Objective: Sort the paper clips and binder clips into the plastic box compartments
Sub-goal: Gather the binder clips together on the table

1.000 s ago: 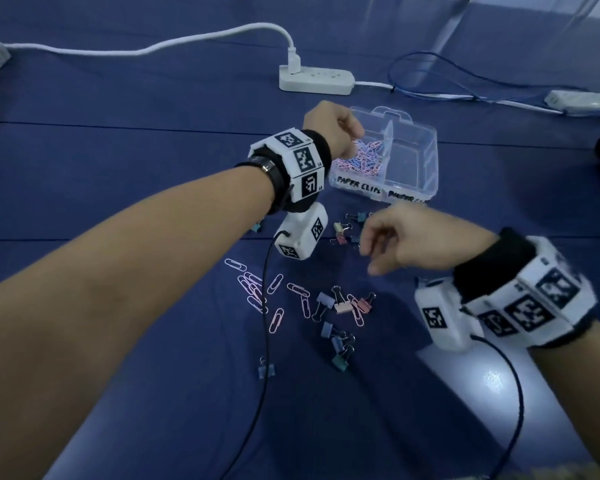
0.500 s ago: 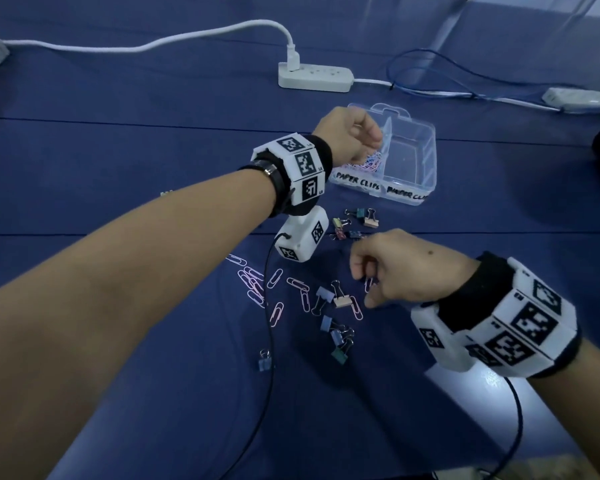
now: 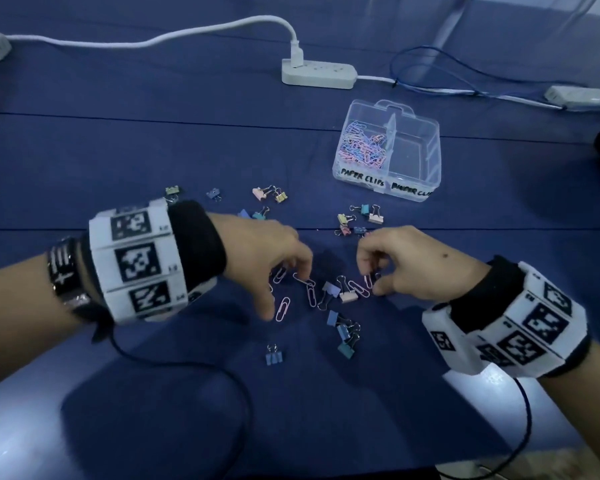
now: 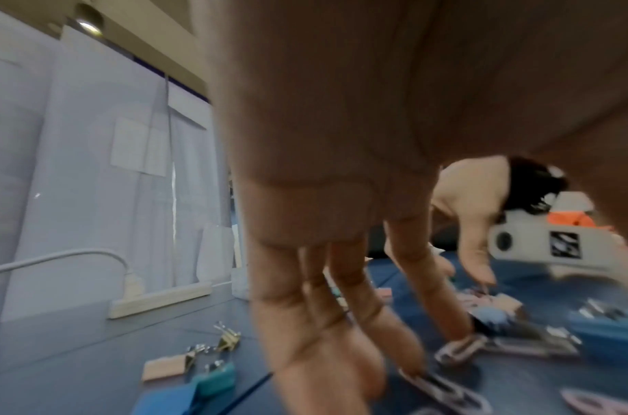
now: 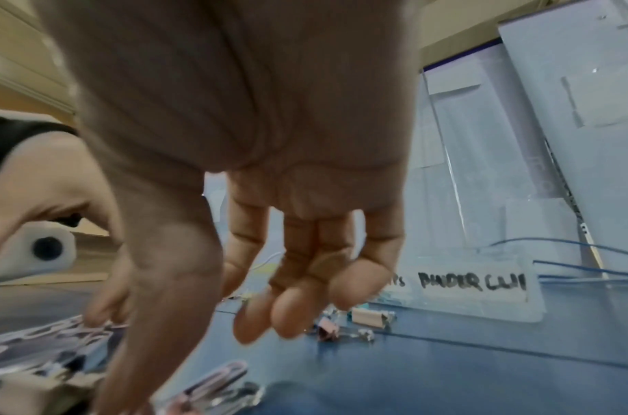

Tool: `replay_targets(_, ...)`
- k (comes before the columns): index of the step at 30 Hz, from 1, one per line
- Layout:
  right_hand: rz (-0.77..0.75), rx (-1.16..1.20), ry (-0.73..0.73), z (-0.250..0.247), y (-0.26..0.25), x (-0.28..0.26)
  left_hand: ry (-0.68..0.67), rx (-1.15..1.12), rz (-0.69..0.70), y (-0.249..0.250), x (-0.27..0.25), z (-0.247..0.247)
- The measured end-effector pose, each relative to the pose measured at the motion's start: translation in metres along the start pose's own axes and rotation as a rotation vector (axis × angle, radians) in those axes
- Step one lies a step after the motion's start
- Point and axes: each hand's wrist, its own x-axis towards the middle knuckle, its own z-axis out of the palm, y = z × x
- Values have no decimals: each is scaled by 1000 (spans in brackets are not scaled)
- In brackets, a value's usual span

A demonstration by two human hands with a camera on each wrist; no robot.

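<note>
The clear plastic box [image 3: 409,188] stands at the back right. Its left compartment, marked PAPER CLIPS, holds a heap of coloured paper clips [image 3: 362,145]; the one marked BINDER CLIPS looks bare. Loose paper clips [image 3: 284,308] and small binder clips [image 3: 343,332] lie scattered on the blue cloth. My left hand [image 3: 284,292] reaches down with straight fingers [image 4: 433,303] touching paper clips [image 4: 458,348], thumb spread aside. My right hand [image 3: 370,283] hovers just right of it, fingers [image 5: 288,314] loosely curled above a pink paper clip [image 5: 223,374], thumb apart from them.
More binder clips [image 3: 364,216] lie between the hands and the box, others [image 3: 269,194] to the left. A white power strip [image 3: 317,74] with its cord, blue cables [image 3: 430,67] and an adapter [image 3: 579,97] sit at the back. A black wrist cable [image 3: 187,367] loops near me.
My left hand has come back from above the box's paper clip compartment down to the loose clips. My right hand has lowered a little over the same pile.
</note>
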Motion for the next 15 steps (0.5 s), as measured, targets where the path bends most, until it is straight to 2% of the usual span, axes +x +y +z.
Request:
replay_targets(3, 64, -64, -9, 0, 2, -2, -40, 105, -105, 2, 0, 14)
replay_targets(8, 64, -69, 30, -1, 3, 0, 96, -146, -100, 5, 7, 16)
replay_targets(11, 79, -103, 73, -4, 1, -2, 171, -202, -114, 5, 3, 16)
replay_targets(15, 125, -123, -5, 3, -10, -7, 127, -179, -183, 7, -5, 19)
